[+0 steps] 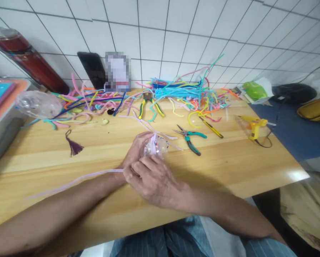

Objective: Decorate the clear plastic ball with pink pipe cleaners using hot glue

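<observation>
Close to the table's middle, my left hand (136, 150) is curled around a clear plastic ball (162, 144) with small coloured dots. Pale lilac pipe cleaners wrap over the ball and stick out beyond it. My right hand (151, 178) crosses in front, its fingers pinched on a long lilac pipe cleaner (87, 175) that trails left above my left forearm. The right hand covers the lower part of the ball, and the left fingertips are hidden. Just to the right of the ball lie teal-handled needle-nose pliers (188, 137).
Coloured pipe cleaners (178, 92) are heaped along the tiled wall, with yellow-green pliers (149, 103) before them. A yellow utility knife (210, 126) and glue gun (253, 125) lie right. Left are a purple tassel (73, 145), another clear ball (39, 104) and a red thermos (28, 59).
</observation>
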The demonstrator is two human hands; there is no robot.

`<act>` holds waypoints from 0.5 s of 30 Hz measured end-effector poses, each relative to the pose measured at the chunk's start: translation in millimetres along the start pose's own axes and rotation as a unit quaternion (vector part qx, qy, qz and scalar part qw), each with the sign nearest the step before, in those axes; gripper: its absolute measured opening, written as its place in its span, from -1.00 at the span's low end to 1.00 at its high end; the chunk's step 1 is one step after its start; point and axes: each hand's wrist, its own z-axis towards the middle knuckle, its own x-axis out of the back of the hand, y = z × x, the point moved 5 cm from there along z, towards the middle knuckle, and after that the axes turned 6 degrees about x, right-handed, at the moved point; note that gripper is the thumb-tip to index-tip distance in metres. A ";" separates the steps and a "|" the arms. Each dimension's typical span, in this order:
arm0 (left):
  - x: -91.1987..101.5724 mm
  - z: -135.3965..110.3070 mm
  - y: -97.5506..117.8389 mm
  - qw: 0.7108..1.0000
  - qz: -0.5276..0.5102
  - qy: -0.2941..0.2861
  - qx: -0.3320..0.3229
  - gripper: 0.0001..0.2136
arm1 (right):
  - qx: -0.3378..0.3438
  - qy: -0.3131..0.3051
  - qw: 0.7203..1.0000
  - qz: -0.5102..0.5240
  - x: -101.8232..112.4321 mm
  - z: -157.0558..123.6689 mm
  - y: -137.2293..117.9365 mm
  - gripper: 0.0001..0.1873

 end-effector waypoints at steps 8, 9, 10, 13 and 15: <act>5.5 -6.7 3.9 0.998 -0.045 0.051 0.007 -0.44 | 0.009 0.018 0.999 0.049 14.5 0.5 -4.0 -0.75; 5.4 -6.4 3.1 0.997 -0.053 0.054 0.005 -0.44 | 0.007 0.024 0.998 0.062 21.1 -1.0 -2.4 -0.77; 5.8 -6.2 3.2 0.996 -0.063 0.057 -0.005 -0.43 | 0.001 0.032 0.997 0.074 28.5 -4.8 1.1 -0.79; 8.3 -5.9 5.0 0.994 -0.082 0.064 -0.038 -0.36 | -0.051 0.060 0.993 0.085 50.7 -36.2 27.4 -0.77; 8.1 -5.7 0.9 0.995 -0.083 0.054 -0.007 -0.36 | -0.156 0.090 0.982 0.059 65.6 -78.1 62.8 -0.71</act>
